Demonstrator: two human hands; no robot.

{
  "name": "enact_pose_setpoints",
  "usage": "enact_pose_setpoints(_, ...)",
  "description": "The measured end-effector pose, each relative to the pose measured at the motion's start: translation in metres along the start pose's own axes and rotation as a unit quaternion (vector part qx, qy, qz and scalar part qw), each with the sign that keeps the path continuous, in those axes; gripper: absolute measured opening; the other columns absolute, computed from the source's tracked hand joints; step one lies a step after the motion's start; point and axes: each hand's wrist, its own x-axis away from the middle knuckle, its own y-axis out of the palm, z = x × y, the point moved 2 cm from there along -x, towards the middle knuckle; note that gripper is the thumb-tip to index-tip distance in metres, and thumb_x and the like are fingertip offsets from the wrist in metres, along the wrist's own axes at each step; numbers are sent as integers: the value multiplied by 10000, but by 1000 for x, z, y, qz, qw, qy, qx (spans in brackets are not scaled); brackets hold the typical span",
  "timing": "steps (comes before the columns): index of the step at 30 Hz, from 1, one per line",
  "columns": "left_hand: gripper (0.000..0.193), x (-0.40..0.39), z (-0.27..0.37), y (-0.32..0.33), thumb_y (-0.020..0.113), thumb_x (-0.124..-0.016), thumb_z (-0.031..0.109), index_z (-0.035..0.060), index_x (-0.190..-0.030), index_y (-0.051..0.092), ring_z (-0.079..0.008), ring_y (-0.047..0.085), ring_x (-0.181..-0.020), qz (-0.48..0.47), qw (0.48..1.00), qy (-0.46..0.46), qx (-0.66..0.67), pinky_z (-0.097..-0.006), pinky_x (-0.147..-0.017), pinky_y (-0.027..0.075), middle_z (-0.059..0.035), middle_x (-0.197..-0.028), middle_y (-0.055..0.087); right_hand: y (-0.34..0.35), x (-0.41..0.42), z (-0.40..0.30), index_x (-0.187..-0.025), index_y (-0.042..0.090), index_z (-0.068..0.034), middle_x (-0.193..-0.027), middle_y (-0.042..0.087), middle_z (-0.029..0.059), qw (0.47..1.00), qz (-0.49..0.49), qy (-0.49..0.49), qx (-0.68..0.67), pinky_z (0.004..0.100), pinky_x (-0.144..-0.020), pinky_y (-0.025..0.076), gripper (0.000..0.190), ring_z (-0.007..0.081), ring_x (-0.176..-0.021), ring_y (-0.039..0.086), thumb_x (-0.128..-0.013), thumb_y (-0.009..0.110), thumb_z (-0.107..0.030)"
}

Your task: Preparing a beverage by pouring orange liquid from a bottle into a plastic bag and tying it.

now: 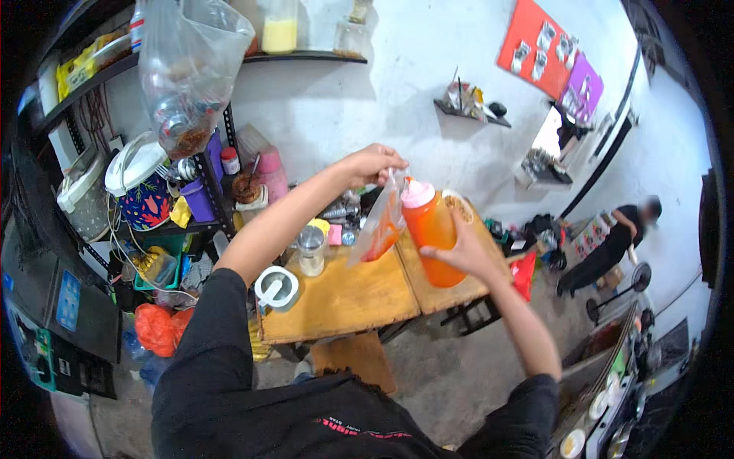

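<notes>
My left hand (375, 164) pinches the top of a clear plastic bag (378, 226) that hangs down, with red-orange sauce inside it. In my right hand (459, 246) is a large squeeze bottle (431, 238) of orange sauce with a pink cap, held nearly upright just right of the bag. The cap's tip is beside the bag's upper part; whether it is inside the bag's mouth I cannot tell. Below both lies a wooden table (355, 304). On its left part stand a glass jar (311, 252) and a white square container (276, 288) with a utensil in it.
A filled plastic bag (186, 86) hangs at the upper left before shelves with pots. A wooden stool (354, 358) is below the table edge. At the right, a person (610, 246) in dark clothes is near a standing fan (641, 276). A counter with dishes is at the lower right.
</notes>
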Motion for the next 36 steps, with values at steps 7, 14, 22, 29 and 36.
enact_pose_setpoints(7,162,41,28,-38,657,-891,200,75,-837,569,10,299,-465,23,997,35,59,-163,-417,225,88,-626,410,71,-41,3,-1408,289,-21,-1338,476,146,942,32,-24,-334,388,-1039,383,931,240,-1241,475,-714,827,-330)
enact_pose_setpoints(14,158,55,33,-74,638,-907,194,88,-821,558,23,266,-446,22,995,42,93,-154,-406,203,100,-625,401,70,-83,-12,-1391,295,-24,-1320,477,127,916,53,-38,-396,378,-1014,406,894,231,-1215,490,-723,824,-291)
enact_pose_setpoints(22,180,85,9,-103,634,-912,203,84,-820,535,-9,323,-419,78,992,70,64,-184,-391,220,70,-569,437,9,-175,-72,-1320,364,-31,-1213,533,113,881,198,-112,-415,351,-942,449,732,202,-1100,543,-777,780,-292)
enact_pose_setpoints(29,152,128,-17,-103,613,-913,198,85,-866,522,-17,393,-431,116,992,49,13,-193,-393,277,55,-556,510,-7,-362,-149,-1210,416,22,-1157,551,121,858,235,-241,-388,335,-912,464,670,201,-1076,553,-765,800,-300)
enact_pose_setpoints(36,156,156,-73,-104,602,-938,191,89,-867,508,-3,342,-426,147,988,-7,43,-190,-387,259,80,-539,453,37,-496,-168,-1170,407,65,-1156,550,220,892,314,-167,-278,388,-912,474,784,321,-1069,565,-672,847,-353)
